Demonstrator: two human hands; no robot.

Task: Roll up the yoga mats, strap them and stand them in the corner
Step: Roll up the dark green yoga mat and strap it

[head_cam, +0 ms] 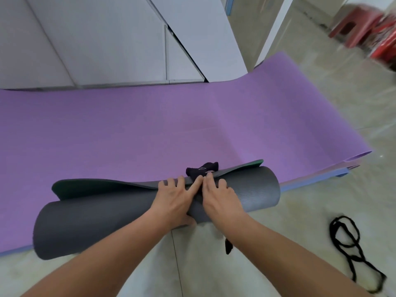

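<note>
A grey yoga mat [107, 221] with a green inner face lies rolled up across the near edge of a flat purple mat [150, 129]. Its loose flap lifts at the far side. A dark strap [202, 168] crosses the middle of the roll, and one end of it [228, 246] hangs out below. My left hand [173, 200] holds the roll, fingers over the top and thumb underneath. My right hand [220, 198] rests on the roll beside it, its fingertips pressing on the strap.
A second black strap [347, 243] lies looped on the tiled floor at the right. More mats, one blue [317, 179], show under the purple one. White panels [107, 39] lean at the back. Red plastic stools [360, 24] stand at the far right.
</note>
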